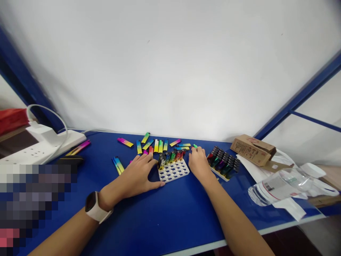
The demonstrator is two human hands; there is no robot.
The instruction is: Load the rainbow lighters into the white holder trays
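Note:
My left hand point(142, 172) lies at the left side of a white perforated tray point(174, 171), its thumb on the front corner and its index finger by the back corner, gripping it. Along the tray's back rows stand several lighters point(173, 156) with black tops. To the right of the tray, my right hand point(199, 161) is closed with the fingers pointing down. A green end of a lighter point(195, 146) shows past its fingertips; the rest is hidden by the hand. Loose lighters point(160, 146) in yellow, blue and pink lie behind and left of the tray.
Right of my right hand stands a second tray filled with lighters point(223, 161). Farther right are a cardboard box point(252, 150), white paper and a plastic bottle point(286, 185) on its side. A power strip point(34, 147) with a cable is on the left. A white wall point(170, 71) backs the blue table point(160, 220).

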